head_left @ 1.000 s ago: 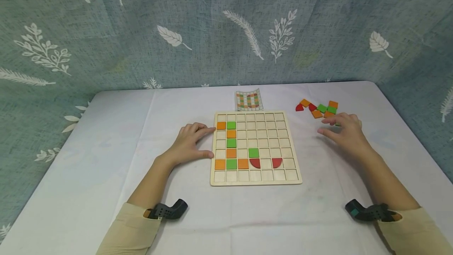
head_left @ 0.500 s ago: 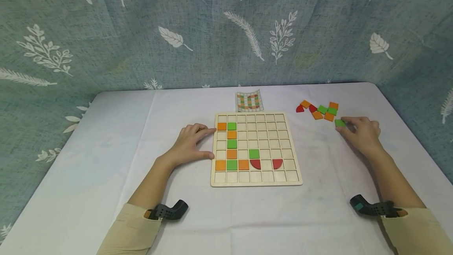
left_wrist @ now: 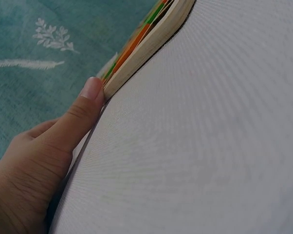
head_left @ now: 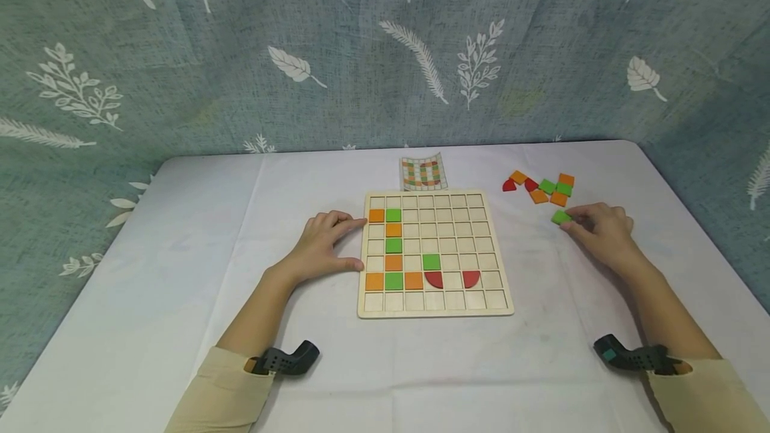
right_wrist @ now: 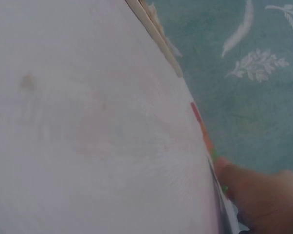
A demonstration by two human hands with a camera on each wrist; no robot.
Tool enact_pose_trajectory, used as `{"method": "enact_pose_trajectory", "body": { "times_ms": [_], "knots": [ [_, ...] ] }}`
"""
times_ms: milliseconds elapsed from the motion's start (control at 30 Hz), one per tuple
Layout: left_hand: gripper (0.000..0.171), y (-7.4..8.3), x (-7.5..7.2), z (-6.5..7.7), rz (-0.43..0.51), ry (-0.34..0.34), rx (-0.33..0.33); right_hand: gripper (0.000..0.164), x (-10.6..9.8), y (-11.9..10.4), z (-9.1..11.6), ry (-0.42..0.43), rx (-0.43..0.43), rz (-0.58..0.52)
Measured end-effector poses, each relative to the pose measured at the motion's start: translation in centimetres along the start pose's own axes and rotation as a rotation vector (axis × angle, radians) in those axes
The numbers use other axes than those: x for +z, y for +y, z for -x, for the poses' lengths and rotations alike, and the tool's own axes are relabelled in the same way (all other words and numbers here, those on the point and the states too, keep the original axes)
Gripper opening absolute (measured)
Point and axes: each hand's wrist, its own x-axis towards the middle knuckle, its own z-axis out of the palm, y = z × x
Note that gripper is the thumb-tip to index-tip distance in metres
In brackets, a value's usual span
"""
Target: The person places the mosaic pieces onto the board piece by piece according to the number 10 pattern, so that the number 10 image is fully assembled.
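A wooden grid board [head_left: 445, 219] lies on the table with orange and green square tiles and two red quarter-round tiles in some of its cells. My left hand [head_left: 321, 246] rests at the board's left side, thumb and index finger spread and touching its edge. In the left wrist view the thumb [left_wrist: 90, 95] sits at the board's corner. My right hand [head_left: 607, 236] pinches a green square tile [head_left: 561, 217] between thumb and fingers, to the right of the board. The right wrist view shows that hand [right_wrist: 263, 195] only partly, and blurred.
Just beyond the right hand lie loose tiles, among them an orange tile [head_left: 566, 180], a green tile [head_left: 547, 186] and a red tile [head_left: 508, 185]. A small printed pattern card [head_left: 424, 172] lies behind the board. A leaf-patterned curtain [head_left: 361, 85] hangs behind the white-covered table [head_left: 457, 373].
The right hand reached to a green tile beside the loose pieces, took hold of it, and has moved it slightly left and nearer. The left hand stays at the board.
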Motion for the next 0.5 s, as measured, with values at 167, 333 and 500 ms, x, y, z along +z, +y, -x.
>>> {"method": "enact_pose_trajectory", "body": {
  "times_ms": [167, 333, 500],
  "knots": [
    [0.087, 0.0, 0.0, -0.1, -0.001, -0.002, 0.005, 0.033, 0.1, -0.6, 0.1, -0.011, -0.063, -0.022],
    [0.087, 0.0, 0.0, 0.0, -0.001, -0.002, -0.001, 0.031, 0.3, -1.8, 0.3, -0.024, -0.113, -0.072],
    [0.087, 0.1, -0.1, 0.1, 0.007, -0.005, -0.005, 0.029, 0.8, -3.2, 0.4, -0.040, -0.162, -0.115]
  ]
}}
